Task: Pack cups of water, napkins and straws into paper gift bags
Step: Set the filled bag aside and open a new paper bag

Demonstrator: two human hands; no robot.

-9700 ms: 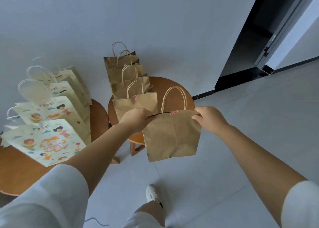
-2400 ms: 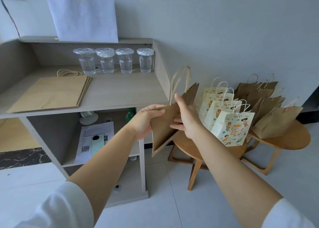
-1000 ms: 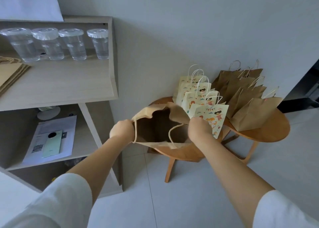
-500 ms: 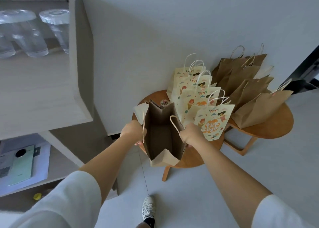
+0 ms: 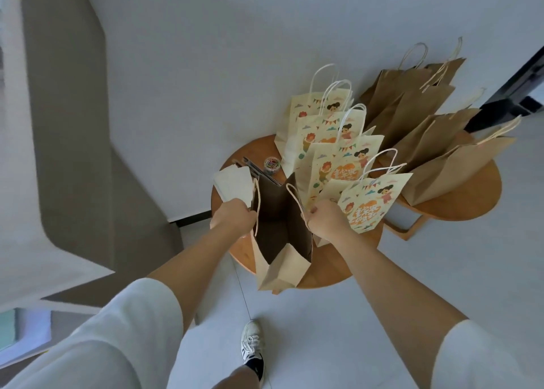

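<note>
A: Where is the bag?
B: Your brown paper bag (image 5: 279, 226) is upright, mouth open, at the near edge of the round wooden tabletop (image 5: 332, 268). Matte kraft, folded gusset, twisted cord handles.
A: Fingers?
B: Your left hand (image 5: 232, 219) and right hand (image 5: 325, 222) each grip one rim, fingers curled.

Quick count: one open brown bag (image 5: 282, 268), five closed brown bags (image 5: 450, 170) I think, four cartoon bags (image 5: 371, 203), two round tables (image 5: 323, 268), one napkin stack (image 5: 234, 187), one tub of paper clips (image 5: 272, 164).
</note>
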